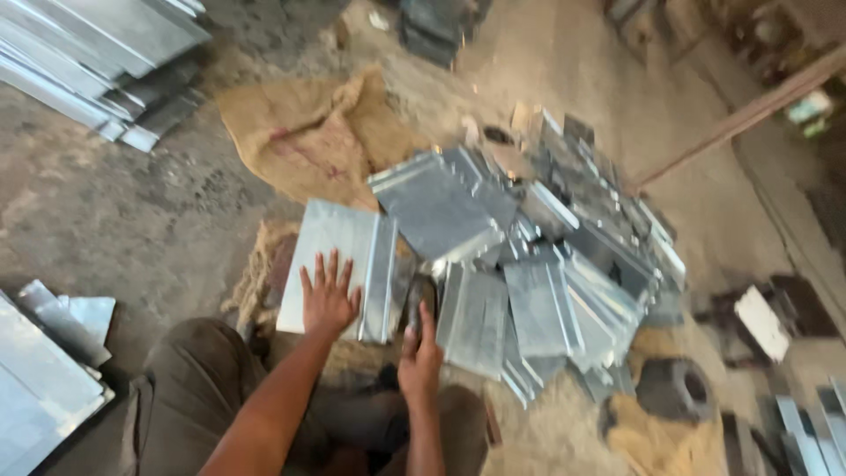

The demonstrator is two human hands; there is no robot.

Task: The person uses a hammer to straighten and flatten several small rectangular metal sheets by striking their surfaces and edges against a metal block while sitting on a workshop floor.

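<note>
Sheet metal panel (333,256) lies flat beside the heap of panels (546,273), my left hand (328,298) open and spread on it, my right hand (419,357) closed around a dark tool (418,300); steady pressure advised.

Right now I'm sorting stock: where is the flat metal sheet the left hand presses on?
In the head view, the flat metal sheet lies centre-left under the left hand, on burlap sacking, just left of the heap of metal pieces.
</note>
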